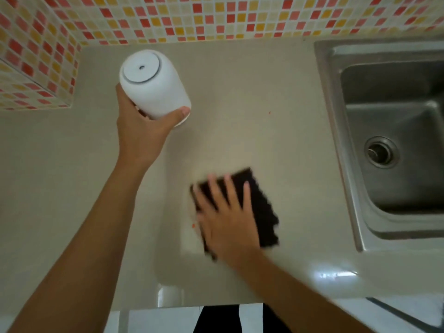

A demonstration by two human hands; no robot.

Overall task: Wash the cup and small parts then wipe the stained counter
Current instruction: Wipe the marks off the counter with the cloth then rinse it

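While the right hand (225, 212) presses flat on a black sponge (249, 207) near the front of the beige counter (252, 97), the left hand (141, 131) holds a white cup (151, 85) up and away to the left, close to the tiled wall (216, 18). Seen from above, the right hand's fingers are straight and spread across the top of the sponge, pushing down on it rather than curling round it. Both the sponge and that hand are blurred, which suggests a wiping stroke. The left hand's fingers and thumb wrap round the lower part of the cup, which is upside down or capped: its flat round end, with a small hole in the middle, faces the camera. Whether the cup is lifted clear of the counter or just resting on it cannot be told.

A small orange speck (193, 225) lies on the counter just to the left of the sponge, and a tiny red fleck (269, 112) sits further back, well apart from it. A steel sink (394, 145) is set into the counter to the right; it looks empty of dishes, and no small parts are in view anywhere.

As a judgement, the washing seems finished and the work has reached its last stage, wiping the counter. The two coloured marks suggest some wiping is left, and the cup has yet to be set down.
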